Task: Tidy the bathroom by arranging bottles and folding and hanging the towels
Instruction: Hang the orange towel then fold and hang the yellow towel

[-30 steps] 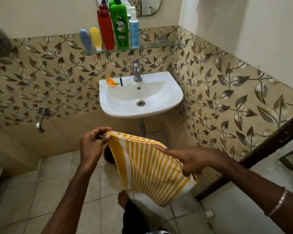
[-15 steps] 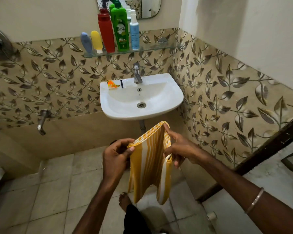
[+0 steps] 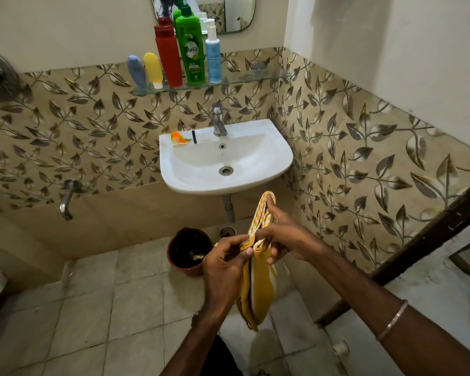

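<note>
A yellow and white striped towel (image 3: 257,289) hangs folded in a narrow strip in front of me, below the sink. My left hand (image 3: 225,263) pinches its near top corners. My right hand (image 3: 281,234) grips the top fold, with one finger raised under the far upper end. On the glass shelf (image 3: 244,78) stand a blue-grey tube (image 3: 136,70), a yellow tube (image 3: 153,69), a red bottle (image 3: 168,54), a green bottle (image 3: 192,48) and a pale blue pump bottle (image 3: 213,54), in a row.
The white sink (image 3: 266,164) with its tap (image 3: 219,119) hangs on the tiled wall; an orange wrapper (image 3: 180,138) lies on its rim. A brown pot (image 3: 189,251) stands on the floor. A wall tap (image 3: 67,198) sticks out at left. A dark wooden frame (image 3: 429,237) runs at right.
The towel was spread wide between my hands, then folded in half. Now my hands have come together and the towel hangs as a narrow folded strip.
</note>
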Motion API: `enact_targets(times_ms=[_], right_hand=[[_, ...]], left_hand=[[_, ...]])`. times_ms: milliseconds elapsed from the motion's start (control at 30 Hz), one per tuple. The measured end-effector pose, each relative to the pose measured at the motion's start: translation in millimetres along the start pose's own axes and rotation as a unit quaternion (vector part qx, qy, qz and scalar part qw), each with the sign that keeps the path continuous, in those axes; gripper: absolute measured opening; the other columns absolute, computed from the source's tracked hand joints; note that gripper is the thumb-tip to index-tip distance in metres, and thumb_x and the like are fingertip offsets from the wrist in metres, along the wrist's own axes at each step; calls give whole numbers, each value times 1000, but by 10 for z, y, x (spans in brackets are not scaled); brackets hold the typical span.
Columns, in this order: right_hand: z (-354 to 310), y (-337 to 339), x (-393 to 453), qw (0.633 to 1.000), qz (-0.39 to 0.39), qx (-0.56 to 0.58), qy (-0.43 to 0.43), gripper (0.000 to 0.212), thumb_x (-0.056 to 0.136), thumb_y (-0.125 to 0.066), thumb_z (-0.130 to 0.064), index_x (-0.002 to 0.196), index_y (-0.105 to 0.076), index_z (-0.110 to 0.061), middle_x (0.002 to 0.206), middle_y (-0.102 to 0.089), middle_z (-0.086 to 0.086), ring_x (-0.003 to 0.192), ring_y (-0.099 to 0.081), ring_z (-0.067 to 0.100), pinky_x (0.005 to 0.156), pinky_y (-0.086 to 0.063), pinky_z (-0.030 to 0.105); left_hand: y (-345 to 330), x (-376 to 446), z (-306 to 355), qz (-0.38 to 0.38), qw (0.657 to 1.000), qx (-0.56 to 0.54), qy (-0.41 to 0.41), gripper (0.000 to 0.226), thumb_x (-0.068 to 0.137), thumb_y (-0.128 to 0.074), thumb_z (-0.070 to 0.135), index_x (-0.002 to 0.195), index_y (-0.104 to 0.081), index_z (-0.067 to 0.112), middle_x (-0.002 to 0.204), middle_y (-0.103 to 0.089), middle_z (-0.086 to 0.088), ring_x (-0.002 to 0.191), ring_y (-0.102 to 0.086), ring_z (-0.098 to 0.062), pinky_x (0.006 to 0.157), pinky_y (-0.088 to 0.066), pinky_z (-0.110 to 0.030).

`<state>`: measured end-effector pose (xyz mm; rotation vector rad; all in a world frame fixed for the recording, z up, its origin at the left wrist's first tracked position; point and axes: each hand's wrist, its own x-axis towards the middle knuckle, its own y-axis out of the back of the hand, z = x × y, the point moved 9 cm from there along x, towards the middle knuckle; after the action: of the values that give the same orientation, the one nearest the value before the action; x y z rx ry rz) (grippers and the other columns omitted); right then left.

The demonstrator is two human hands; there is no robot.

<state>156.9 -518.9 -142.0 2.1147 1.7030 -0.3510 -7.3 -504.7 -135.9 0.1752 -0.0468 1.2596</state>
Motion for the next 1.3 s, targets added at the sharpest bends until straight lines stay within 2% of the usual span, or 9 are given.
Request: enact_targets(times_ms=[300,500,633,733,867,1033,1100,1200,1300], right_hand=[[-39,20,-91,1000,22,4,-19,104,91,-57,-3,156,19,-31,106,-67,25,40,-58,19,46,-56,36],[-99,171,-184,999,-18,51,-6,76,90,-57,-10,153,-16,-24,88,-74,23,64,-69,31,59,-58,40],[-247,725,-160,966,184,-135,118,103,77,-80,-6,155,-20,-32,113,-62,15,98,-64,25,73,-62,44],[-268,760,-89,976,113,-103,154,113,70,-85,2,157,-20,-29,143,-47,1,127,-49,15,94,-56,40],[-426,715,-106,970,47,-113,209,45,72,-84,0,114,-72,-12,102,-76,2,91,-71,10,75,-56,22],[-635,483,-231,962,37,-63,263,29,73,-85,-4,98,-72,-3,89,-73,8,78,-66,13,69,-55,26],[-705,333,-257,957,18,-79,277,29,73,-86,-6,98,-72,-5,92,-73,11,80,-66,15,70,-56,29],[-794,134,-270,950,6,-103,294,27,75,-85,-9,98,-72,-9,89,-71,0,77,-67,4,66,-54,20],[-911,134,-263,947,45,-75,309,28,75,-84,-3,96,-66,-6,85,-70,5,75,-67,8,64,-55,27]], left_hand=[[-158,-3,152,-32,998,26,-45,49,69,-86,30,114,-66,32,109,-70,9,104,-68,-18,85,-59,-45],[-116,105,321,-18,997,20,-77,40,81,-72,-4,105,-71,28,102,-73,9,99,-69,-10,85,-59,-39],[-27,196,339,-32,998,-11,-51,35,85,-68,-7,108,-72,21,105,-74,9,102,-69,-10,89,-58,-37],[19,266,407,-65,996,-36,-48,28,90,-65,-1,111,-71,16,110,-73,4,106,-68,-16,89,-58,-44],[211,392,486,-55,996,-51,-53,27,93,-61,2,113,-70,17,113,-73,3,109,-67,-17,92,-56,-37],[481,532,540,-9,998,-14,-52,27,93,-65,26,119,-66,26,120,-67,15,116,-62,-12,94,-56,-33],[533,571,762,27,975,166,-143,46,86,-63,53,126,-62,29,126,-60,19,124,-51,-6,95,-54,-37],[168,540,1090,0,869,403,-287,89,80,-45,80,142,-51,18,144,-53,-5,140,-38,-24,113,-33,-56],[-301,561,1068,-115,824,484,-271,103,78,-23,90,149,-41,17,135,-63,-11,132,-52,-28,119,-24,-54]])
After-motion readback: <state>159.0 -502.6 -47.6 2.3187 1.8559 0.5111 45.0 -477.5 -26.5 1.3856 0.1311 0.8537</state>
